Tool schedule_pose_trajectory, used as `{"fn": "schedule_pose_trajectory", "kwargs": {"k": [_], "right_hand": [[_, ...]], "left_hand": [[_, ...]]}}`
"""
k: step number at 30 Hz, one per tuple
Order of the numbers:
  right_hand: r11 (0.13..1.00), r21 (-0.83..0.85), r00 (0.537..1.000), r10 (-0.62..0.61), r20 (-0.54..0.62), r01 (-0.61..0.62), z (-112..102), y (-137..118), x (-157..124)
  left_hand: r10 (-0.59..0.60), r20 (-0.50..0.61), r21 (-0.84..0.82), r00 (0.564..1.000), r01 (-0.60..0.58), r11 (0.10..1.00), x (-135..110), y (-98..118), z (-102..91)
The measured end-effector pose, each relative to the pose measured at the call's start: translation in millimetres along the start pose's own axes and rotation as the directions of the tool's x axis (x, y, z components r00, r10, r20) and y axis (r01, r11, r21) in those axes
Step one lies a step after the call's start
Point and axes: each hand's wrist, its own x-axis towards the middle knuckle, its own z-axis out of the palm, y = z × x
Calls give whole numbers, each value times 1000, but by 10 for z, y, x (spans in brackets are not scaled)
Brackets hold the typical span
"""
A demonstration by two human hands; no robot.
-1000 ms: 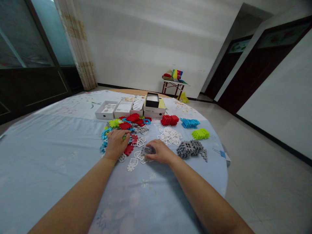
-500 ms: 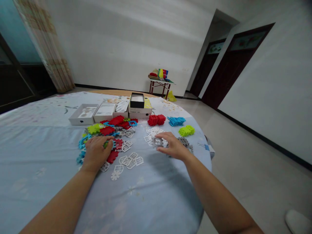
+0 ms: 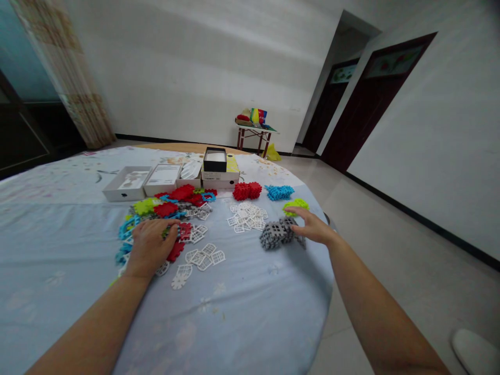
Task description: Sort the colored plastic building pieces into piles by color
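My left hand lies palm down on a mixed heap of red, green, blue and white plastic pieces, its fingers curled over a small green piece. Out to the right, my right hand has its fingers stretched flat, and they touch the right side of a grey pile of pieces. A green pile sits just beyond that hand. A white pile lies between my two hands. Loose white lattice pieces are scattered by my left hand.
A round table with a pale blue cloth holds red and blue piles, open white boxes and a black box at the far side. The table edge runs just right of my right hand. A small red-legged table stands by the wall.
My right hand carried a grey piece from the loose white pieces rightward to the grey pile and now lies open there. My left hand stayed on the mixed heap. The view swung right.
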Motion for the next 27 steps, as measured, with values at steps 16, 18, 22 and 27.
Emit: {"fn": "schedule_pose_trajectory", "kwargs": {"k": [16, 18, 22, 27], "right_hand": [[983, 159, 993, -98, 63, 87, 1198, -1229, 265], [988, 152, 993, -41, 110, 24, 1289, -1196, 235], [989, 147, 985, 3, 170, -29, 1364, -1106, 160], [979, 204, 982, -29, 184, -10, 1370, -1029, 147]], "left_hand": [[283, 344, -258, 895, -199, 945, -41, 572, -125], [308, 396, -277, 865, -207, 938, -80, 639, -126], [331, 469, -273, 819, -222, 936, -139, 733, -88], [290, 551, -202, 782, -212, 956, -139, 781, -59]]}}
